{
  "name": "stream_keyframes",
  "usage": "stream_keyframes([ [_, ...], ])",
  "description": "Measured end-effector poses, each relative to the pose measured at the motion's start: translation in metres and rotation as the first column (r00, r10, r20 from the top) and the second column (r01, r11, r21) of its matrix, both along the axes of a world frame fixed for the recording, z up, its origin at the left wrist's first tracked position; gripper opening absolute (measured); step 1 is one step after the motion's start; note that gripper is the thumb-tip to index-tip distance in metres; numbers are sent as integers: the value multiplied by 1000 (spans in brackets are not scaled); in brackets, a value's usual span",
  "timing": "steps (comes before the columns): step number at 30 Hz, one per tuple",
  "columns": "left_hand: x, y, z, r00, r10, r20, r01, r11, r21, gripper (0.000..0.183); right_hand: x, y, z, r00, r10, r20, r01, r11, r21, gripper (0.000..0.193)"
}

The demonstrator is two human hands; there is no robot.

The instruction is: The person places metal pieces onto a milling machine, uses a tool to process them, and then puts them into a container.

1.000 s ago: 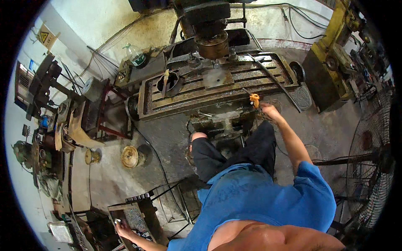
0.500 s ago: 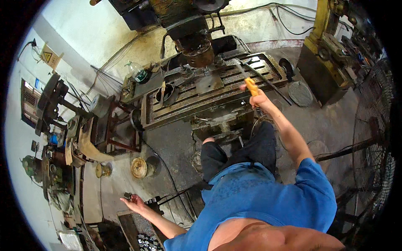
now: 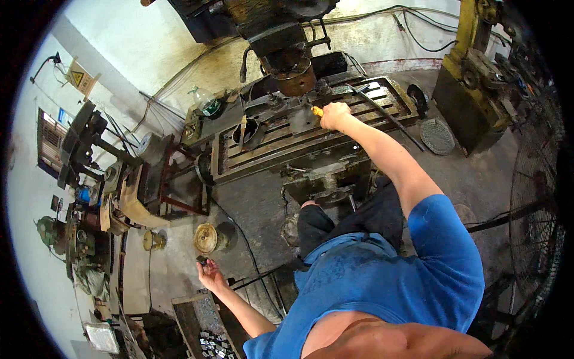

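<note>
My right hand (image 3: 336,116) is closed around a yellow-handled tool (image 3: 317,111) over the slotted machine table (image 3: 233,169). The tool's far end cannot be made out against the dark metal beneath the machine head (image 3: 293,78). Low on the left, my left hand (image 3: 210,277) pinches a small dark block (image 3: 202,261) between its fingers. Below that hand stands a long box (image 3: 181,308) holding several small metal pieces (image 3: 216,346). An open dark pot (image 3: 256,133) with a flat stick in it rests on the table's left part.
A long bar (image 3: 391,119) lies slanting across the table's right end. A clear bottle (image 3: 206,103) stands behind the left end. On the floor are a yellowish bucket (image 3: 206,238) and a dark cable (image 3: 242,233). A wire fan guard (image 3: 529,209) is at right.
My right hand has swung left with the yellow-handled tool, from the table's right side toward the machine head. My left hand, still holding the block, sits further right in view.
</note>
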State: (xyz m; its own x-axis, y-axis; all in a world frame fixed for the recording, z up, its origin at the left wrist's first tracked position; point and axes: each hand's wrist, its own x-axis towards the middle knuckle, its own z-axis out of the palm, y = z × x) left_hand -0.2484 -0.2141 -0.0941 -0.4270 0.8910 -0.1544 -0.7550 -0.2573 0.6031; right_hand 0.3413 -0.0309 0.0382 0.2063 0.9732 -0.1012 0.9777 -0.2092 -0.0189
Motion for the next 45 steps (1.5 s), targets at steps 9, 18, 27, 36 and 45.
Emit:
stream_keyframes([
  [9,12,-34,-2,996,67,-53,-78,965,-251,16,-55,-89,36,900,273,-340,-331,936,-123,32],
  [18,92,8,-15,709,-132,-693,-103,953,-286,28,-235,-156,-18,578,716,-392,-804,581,-126,34],
  [27,75,-30,19,-596,-274,-755,-171,962,-214,47,-266,-153,-29,614,698,-368,-783,596,-176,35],
  [36,93,7,-21,883,-305,-357,198,931,-306,15,-214,-158,-17,673,636,-379,-735,632,-246,41],
  [45,157,79,10,829,-451,-332,370,886,-279,16,-84,-130,28,890,399,-220,-411,912,-10,37],
])
